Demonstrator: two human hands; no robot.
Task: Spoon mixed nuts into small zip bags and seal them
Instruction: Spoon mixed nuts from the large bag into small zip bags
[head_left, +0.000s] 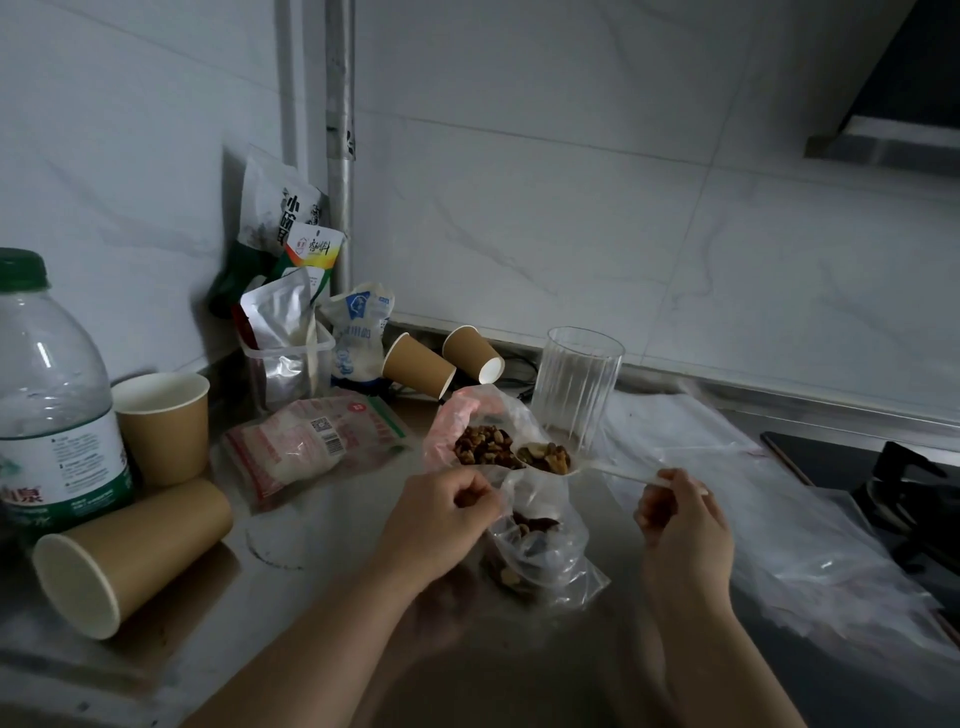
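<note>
A large clear bag (470, 415) lies open on the counter with a heap of mixed nuts (483, 444) inside. My right hand (680, 512) pinches the handle of a clear plastic spoon (613, 470); its bowl, loaded with nuts (545, 456), hovers at the mouth of the large bag. My left hand (441, 512) pinches the top edge of a small zip bag (535, 551), which hangs below the spoon and holds some nuts at its bottom.
Several paper cups (161, 421) stand or lie around the left and back of the counter. A big water bottle (52, 405) stands far left. Food packets (311, 441) lie behind, a clear glass (576, 384) stands behind the spoon, spare plastic bags (753, 499) spread right, by a stove (904, 488).
</note>
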